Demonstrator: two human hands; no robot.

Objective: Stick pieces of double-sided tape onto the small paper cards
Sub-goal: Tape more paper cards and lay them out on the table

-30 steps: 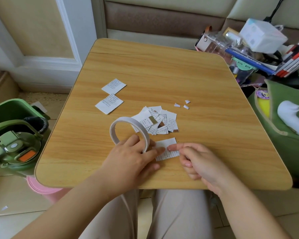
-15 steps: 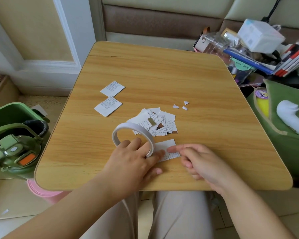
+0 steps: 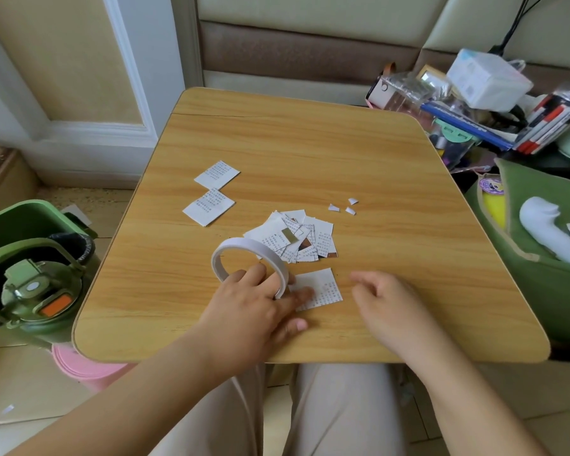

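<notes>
While the table (image 3: pixel 310 153) carries a card pile (image 3: pixel 297 236) at centre, the left hand (image 3: pixel 254 311) grips the tape roll (image 3: pixel 249 261) at seven o'clock, fingertip pressing a card (image 3: pixel 323 287); the right hand (image 3: pixel 389 304) hovers loosely curled at five o'clock, holding nothing.

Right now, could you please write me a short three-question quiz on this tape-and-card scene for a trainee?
1. True or false: the right hand is touching the card nearest the person.
2. Which hand holds the tape roll?
3. The two separate cards lie where, relative to the card pile: A) far-left, B) far-right, C) under it?

Key: 1 false; 2 the left hand; 3 A.
</notes>
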